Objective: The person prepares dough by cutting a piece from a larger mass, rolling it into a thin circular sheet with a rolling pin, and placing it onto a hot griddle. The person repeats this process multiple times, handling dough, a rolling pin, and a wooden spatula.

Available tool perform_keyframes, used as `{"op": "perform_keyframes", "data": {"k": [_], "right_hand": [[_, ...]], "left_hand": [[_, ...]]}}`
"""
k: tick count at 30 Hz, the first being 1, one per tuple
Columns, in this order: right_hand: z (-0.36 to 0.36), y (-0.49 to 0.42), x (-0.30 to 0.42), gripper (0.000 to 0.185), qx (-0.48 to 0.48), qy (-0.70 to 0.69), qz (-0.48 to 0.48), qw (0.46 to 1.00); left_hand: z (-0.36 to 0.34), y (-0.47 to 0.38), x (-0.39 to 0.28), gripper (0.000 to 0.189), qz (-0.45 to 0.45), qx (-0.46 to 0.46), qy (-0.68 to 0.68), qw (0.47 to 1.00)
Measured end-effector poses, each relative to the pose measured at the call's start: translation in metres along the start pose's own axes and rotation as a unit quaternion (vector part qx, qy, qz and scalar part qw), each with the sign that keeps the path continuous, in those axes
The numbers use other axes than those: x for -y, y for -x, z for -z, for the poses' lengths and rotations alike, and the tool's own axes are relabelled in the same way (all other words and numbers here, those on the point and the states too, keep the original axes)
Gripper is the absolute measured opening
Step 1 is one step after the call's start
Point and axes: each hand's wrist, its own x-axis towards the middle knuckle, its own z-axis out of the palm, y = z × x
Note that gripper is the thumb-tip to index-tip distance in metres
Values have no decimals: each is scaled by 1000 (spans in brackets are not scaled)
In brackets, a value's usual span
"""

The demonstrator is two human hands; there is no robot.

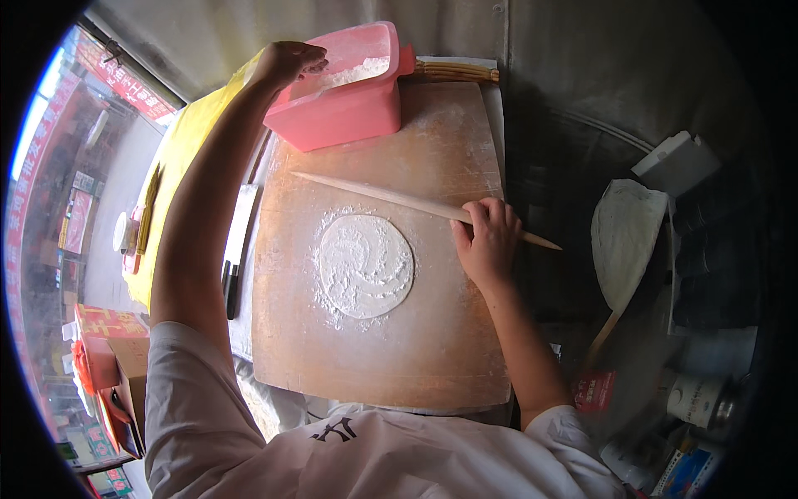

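Note:
A flat round of dough (366, 268), dusted with white flour in curved streaks, lies on the wooden board (349, 368). Loose flour is scattered around its edge. My right hand (489, 234) grips a slim tapered wooden rolling pin (380, 194) near its right end; the pin slants across the board beyond the dough. At the far left, my left hand (296, 61) is over the rim of a pink plastic bin (355, 115) that holds white flour (358, 72). Its fingers are bent, and whether anything is between them cannot be made out.
A knife with a black handle (231, 290) lies left of the board, beside a yellow sheet (206, 134). Thin wooden sticks (458, 71) lie behind the board. To the right is a pale paddle-shaped tool (626, 240) with a wooden handle, near a white box (676, 162).

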Motion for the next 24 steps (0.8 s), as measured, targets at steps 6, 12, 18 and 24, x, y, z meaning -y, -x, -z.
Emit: {"op": "perform_keyframes", "data": {"k": [6, 12, 18, 24], "right_hand": [[-4, 2, -4, 23, -15, 13, 10, 1000], [-10, 3, -4, 22, 2, 48, 14, 999], [-3, 1, 3, 26, 23, 92, 15, 995], [-1, 9, 3, 26, 18, 84, 19, 996]], "left_hand": [[-58, 206, 2, 32, -23, 140, 47, 989], [-156, 295, 42, 64, -180, 100, -105, 973], [-140, 330, 65, 86, -187, 114, -232, 948], [-178, 288, 21, 85, -217, 125, -244, 937]]}}
